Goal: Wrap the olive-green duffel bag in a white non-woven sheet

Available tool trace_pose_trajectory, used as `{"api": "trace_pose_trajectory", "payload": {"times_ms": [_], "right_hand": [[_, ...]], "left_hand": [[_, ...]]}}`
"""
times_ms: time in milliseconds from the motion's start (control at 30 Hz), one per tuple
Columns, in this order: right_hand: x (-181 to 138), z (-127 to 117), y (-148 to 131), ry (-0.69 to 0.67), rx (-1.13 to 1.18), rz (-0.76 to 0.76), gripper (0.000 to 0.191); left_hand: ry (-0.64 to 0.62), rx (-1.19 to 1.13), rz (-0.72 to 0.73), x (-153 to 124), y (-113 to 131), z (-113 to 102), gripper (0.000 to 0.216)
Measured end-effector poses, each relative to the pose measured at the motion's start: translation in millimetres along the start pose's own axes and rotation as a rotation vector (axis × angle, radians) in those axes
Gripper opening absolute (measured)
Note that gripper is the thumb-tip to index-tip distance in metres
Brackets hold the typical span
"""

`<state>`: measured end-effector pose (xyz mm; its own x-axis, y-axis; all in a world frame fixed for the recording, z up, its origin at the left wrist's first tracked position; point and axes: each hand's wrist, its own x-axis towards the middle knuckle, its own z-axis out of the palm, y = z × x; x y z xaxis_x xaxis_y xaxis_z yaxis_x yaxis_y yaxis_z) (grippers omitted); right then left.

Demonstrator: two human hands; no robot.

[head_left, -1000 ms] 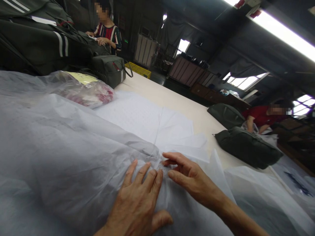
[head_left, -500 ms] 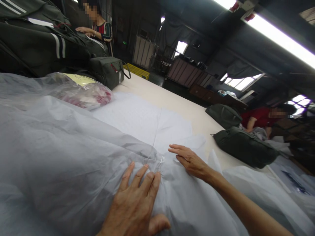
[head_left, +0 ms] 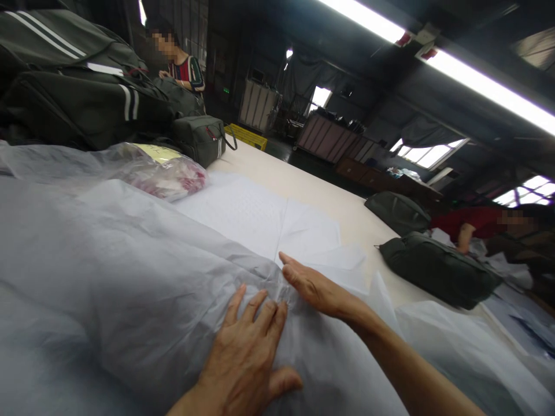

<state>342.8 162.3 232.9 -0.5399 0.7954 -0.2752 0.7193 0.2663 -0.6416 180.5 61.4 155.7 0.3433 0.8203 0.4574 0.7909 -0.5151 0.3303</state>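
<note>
A large sheet-like white plastic bag [head_left: 143,260], cloudy and wrinkled, covers the near part of the table. My left hand [head_left: 249,346] lies flat on it, fingers spread and thumb stuck out to the right. Just beyond its fingertips, my right hand [head_left: 312,286] rests edge-down at the bag's gathered far edge, fingers stretched out. Neither hand grips anything. Under the right palm is a small shiny patch, perhaps clear tape, mostly hidden. Thin white sheets [head_left: 247,202] are spread out past the hands.
Dark green bags [head_left: 82,104] are piled at the left, beside a clear plastic bundle [head_left: 173,176] with a yellow label. More green bags [head_left: 437,268] lie at the right on the pale table [head_left: 312,188]. One person [head_left: 186,72] stands far left; another, in red [head_left: 466,225], works at the right.
My right hand has moved left and slightly down onto the bag's edge, covering the shiny patch. The left hand stays flat. The view has shifted slightly.
</note>
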Motion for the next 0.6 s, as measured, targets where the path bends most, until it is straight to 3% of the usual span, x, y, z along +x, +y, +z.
{"api": "trace_pose_trajectory", "payload": {"times_ms": [167, 300, 433, 500, 600], "right_hand": [[12, 4, 17, -0.017, -0.021, 0.014, 0.089], [22, 17, 25, 0.075, -0.113, 0.02, 0.099], [28, 24, 31, 0.011, -0.21, -0.047, 0.102], [31, 22, 32, 0.08, -0.243, -0.057, 0.099], [26, 15, 18, 0.294, -0.269, -0.052, 0.09]], "left_hand": [[-0.083, -0.083, -0.021, 5, 4, -10, 0.088], [-0.106, -0.123, -0.035, 6, 5, -17, 0.091], [-0.141, -0.088, -0.015, 10, 4, -24, 0.088], [-0.162, -0.085, 0.033, 12, 2, -32, 0.082], [-0.12, -0.069, 0.121, 11, -8, -56, 0.068]]}}
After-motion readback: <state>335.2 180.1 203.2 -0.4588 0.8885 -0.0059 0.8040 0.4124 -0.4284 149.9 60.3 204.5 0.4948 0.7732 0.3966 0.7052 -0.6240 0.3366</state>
